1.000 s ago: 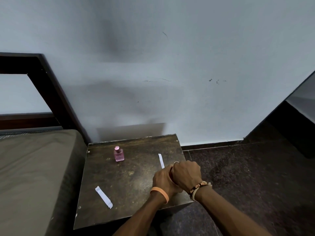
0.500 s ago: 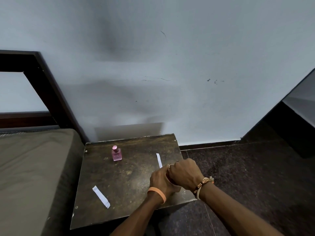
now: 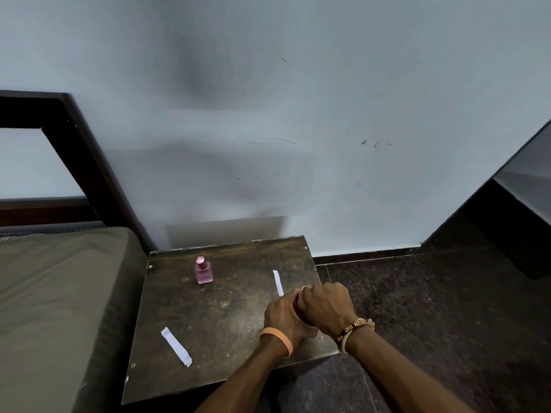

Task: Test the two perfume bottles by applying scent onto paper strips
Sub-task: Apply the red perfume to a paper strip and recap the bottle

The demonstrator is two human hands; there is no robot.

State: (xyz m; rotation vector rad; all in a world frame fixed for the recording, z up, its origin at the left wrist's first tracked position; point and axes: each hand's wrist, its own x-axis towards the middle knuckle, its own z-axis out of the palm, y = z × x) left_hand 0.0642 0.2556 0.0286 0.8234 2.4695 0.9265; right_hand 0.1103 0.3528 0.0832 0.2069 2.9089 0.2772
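A small pink perfume bottle (image 3: 204, 271) with a pink cap stands upright at the back left of the dark wooden table (image 3: 226, 308). One white paper strip (image 3: 278, 283) lies just beyond my hands, and another paper strip (image 3: 176, 347) lies at the front left. My left hand (image 3: 283, 317), with an orange wristband, and my right hand (image 3: 325, 305), with a beaded bracelet, are pressed together over the table's right front. Both curl round a small dark red object (image 3: 298, 311), seemingly the second bottle, which they mostly hide.
A bed with an olive mattress (image 3: 53, 293) and a dark wooden headboard (image 3: 89, 162) borders the table on the left. The grey wall (image 3: 298, 114) stands right behind it. Dark speckled floor (image 3: 432, 308) spreads to the right, with a dark cabinet (image 3: 512, 228) at far right.
My hands stay clasped together at the same spot on the table. Only the view has shifted slightly.
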